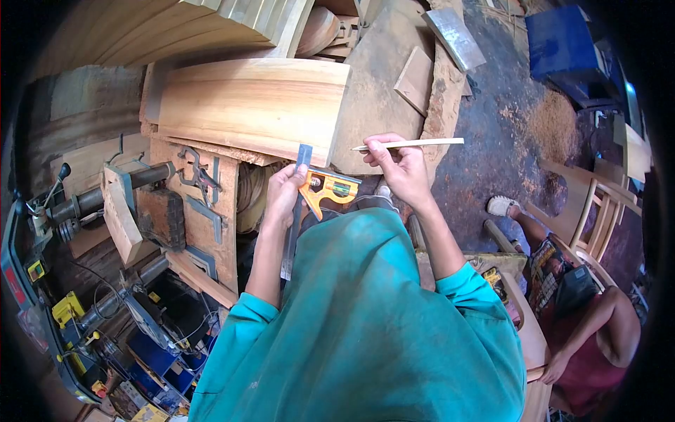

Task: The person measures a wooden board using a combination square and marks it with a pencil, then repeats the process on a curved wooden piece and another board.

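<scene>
In my left hand (pixel 283 191) is a combination square with a yellow head (pixel 330 188) and a dark steel blade (pixel 304 154); the fingers close round the blade beside the head. The blade's upper end overlaps the near edge of a wide, pale wooden board (pixel 253 102); whether it touches cannot be told. My right hand (pixel 402 171) pinches a light-coloured pencil (pixel 422 143), its tip pointing left toward the board's right end. The pencil is held apart from both board and square.
Stacked boards (pixel 190 32) stand beyond the wide board. Bar clamps (pixel 116 190) and a wood block lie at left. A metal sheet (pixel 455 40), sawdust (pixel 552 119) and a blue box (pixel 566 43) are at right. Another person (pixel 590 337) sits lower right near a wooden chair frame.
</scene>
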The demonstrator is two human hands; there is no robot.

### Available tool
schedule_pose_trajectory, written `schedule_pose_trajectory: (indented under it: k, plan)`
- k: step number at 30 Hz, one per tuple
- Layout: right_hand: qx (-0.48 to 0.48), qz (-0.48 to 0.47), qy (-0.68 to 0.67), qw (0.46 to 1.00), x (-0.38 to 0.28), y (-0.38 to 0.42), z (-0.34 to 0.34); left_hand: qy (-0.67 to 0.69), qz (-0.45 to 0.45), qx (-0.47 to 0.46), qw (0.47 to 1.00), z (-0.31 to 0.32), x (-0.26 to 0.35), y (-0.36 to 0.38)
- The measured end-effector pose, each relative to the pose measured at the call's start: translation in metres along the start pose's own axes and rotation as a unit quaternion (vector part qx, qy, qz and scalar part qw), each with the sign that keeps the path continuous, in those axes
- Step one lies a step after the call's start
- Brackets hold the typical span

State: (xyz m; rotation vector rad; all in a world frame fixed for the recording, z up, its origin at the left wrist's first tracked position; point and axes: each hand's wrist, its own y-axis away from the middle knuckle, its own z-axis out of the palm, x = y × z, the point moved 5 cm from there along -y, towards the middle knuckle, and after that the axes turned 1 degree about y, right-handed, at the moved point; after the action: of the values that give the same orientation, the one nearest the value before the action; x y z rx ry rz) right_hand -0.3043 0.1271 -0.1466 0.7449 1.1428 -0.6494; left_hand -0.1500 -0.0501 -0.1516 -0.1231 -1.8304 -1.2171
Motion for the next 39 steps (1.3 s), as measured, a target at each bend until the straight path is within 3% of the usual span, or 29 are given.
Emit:
schedule_pose_trajectory:
  k: [10,14,17,25,32,39]
  plan:
    - [-0.042,0.010,0.039,0.998,-0.007,-0.020,0.020,-0.015,-0.015,-0.005,1.000,-0.001,0.003,-0.007]
    - [-0.071,-0.065,0.144,0.985,-0.019,-0.042,0.036,-0.016,-0.023,-0.002,1.000,0.000,0.004,-0.007]
    - [-0.159,-0.178,0.205,0.949,-0.023,-0.062,0.054,-0.019,-0.034,-0.008,0.999,-0.001,0.004,-0.007]
    - [-0.316,-0.170,0.232,0.904,-0.017,-0.100,0.073,-0.040,-0.022,0.003,0.999,-0.002,0.003,-0.008]
    - [-0.329,-0.202,0.244,0.890,-0.018,-0.105,0.075,-0.032,-0.023,0.000,0.999,-0.001,0.003,-0.008]
    - [-0.354,-0.173,0.261,0.881,-0.015,-0.106,0.077,-0.044,-0.023,0.014,0.999,0.000,0.006,-0.006]
